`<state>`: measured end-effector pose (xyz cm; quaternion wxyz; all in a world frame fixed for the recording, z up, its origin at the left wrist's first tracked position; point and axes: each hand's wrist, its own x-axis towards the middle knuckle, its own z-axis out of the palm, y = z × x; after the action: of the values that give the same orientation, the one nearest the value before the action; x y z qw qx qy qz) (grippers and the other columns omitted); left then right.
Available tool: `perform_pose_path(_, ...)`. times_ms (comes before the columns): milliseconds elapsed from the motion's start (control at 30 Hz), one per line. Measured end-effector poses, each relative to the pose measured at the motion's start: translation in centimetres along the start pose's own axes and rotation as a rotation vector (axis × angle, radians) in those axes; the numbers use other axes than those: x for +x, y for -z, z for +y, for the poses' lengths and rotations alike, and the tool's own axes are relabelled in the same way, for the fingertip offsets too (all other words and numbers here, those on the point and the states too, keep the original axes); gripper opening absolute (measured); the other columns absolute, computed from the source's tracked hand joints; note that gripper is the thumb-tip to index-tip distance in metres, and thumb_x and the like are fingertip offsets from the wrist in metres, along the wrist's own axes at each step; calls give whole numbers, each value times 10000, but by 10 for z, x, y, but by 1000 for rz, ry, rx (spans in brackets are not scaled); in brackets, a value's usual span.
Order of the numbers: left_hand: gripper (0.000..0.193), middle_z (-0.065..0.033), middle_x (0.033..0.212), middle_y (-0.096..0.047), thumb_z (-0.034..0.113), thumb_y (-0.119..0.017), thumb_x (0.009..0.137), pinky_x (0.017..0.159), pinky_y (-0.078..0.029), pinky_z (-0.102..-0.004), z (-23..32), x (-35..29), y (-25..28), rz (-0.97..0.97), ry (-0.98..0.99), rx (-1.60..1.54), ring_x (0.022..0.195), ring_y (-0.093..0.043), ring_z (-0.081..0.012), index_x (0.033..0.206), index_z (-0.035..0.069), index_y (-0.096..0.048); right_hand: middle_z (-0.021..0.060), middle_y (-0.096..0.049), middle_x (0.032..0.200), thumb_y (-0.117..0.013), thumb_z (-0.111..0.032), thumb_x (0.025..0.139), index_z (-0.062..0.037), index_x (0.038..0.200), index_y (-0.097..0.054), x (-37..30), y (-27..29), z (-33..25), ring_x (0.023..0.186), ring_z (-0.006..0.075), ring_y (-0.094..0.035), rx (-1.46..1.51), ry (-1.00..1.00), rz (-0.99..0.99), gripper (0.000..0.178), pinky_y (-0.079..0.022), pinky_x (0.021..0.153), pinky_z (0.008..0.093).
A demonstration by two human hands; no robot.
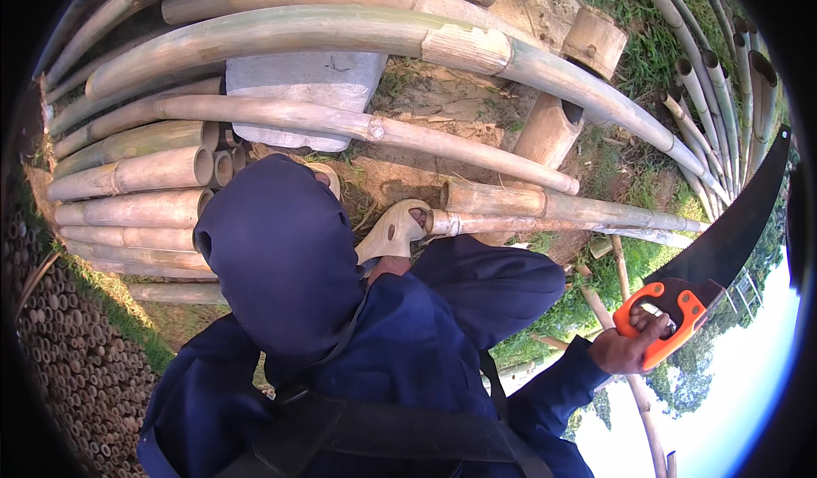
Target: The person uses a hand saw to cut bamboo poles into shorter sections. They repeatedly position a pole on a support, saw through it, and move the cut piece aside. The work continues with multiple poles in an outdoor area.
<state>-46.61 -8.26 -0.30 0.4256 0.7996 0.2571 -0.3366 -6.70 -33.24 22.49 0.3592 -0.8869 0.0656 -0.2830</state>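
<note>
My right hand (628, 342) is closed round the orange handle of a handsaw (723, 231), held out to the right. Its dark, slightly curved blade points up and away, with the toothed edge on the left. The saw is raised off to the side, apart from the bamboo poles. My left hand does not show; only the dark blue sleeve (191, 384) is visible at lower left. Before my bent knees lies a long bamboo pole (340, 120), and beyond it a thicker greenish one (332, 31) passes over a pale stone block (302, 95).
Cut bamboo lengths (140, 171) are stacked at the left, above a mass of round cut ends (81, 359). Short bamboo stubs (551, 133) stand under the poles. More poles (719, 95) lie at the far right on grass. My sandalled foot (391, 231) rests beside a pole end.
</note>
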Motion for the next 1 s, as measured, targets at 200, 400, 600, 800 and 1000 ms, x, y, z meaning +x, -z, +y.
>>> perform_pose_path(200, 393, -165, 1258, -654, 266, -565, 1006, 960, -532, -419, -2, -1, 5, -66, 5, -12, 1148, -656, -326, 1341, 64, -597, 34, -541, 689, -712, -124, 979, -18, 810, -603, 17, 2, -1, 596, 128, -487, 53, -46, 62, 228, -424, 592, 277)
perform_pose_path(400, 405, -164, 1272, -647, 267, -565, 1002, 971, -524, -423, -1, -15, 3, -119, 18, -14, 1160, -649, -327, 1355, 70, -589, 41, -551, 689, -712, -108, 969, -17, 800, -604, 23, 18, 3, 601, 138, -501, 21, -144, 71, 220, -434, 600, 280)
perform_pose_path(600, 418, -164, 1286, -641, 267, -565, 997, 982, -516, -428, -9, -15, 0, -128, -19, 17, 1173, -641, -328, 1369, 76, -580, 43, -542, 697, -696, -128, 985, -7, 835, -591, 13, 32, 9, 617, 151, -514, 43, -66, 108, 219, -462, 621, 292)
perform_pose_path(800, 432, -164, 1300, -634, 267, -565, 993, 993, -509, -432, -17, -15, -15, -81, -95, 70, 1185, -634, -329, 1384, 82, -572, 23, -499, 703, -639, -161, 1035, -50, 857, -544, -7, 66, 34, 651, 156, -511, 241, -149, 73, 230, -489, 677, 316)
perform_pose_path(1000, 446, -164, 1315, -628, 268, -565, 989, 1004, -501, -437, -29, -20, -23, -16, -178, 165, 1197, -626, -330, 1398, 88, -564, 22, -502, 691, -661, -139, 1018, -48, 884, -570, -39, 116, 37, 640, 154, -522, 447, -102, 123, 187, -499, 651, 309)
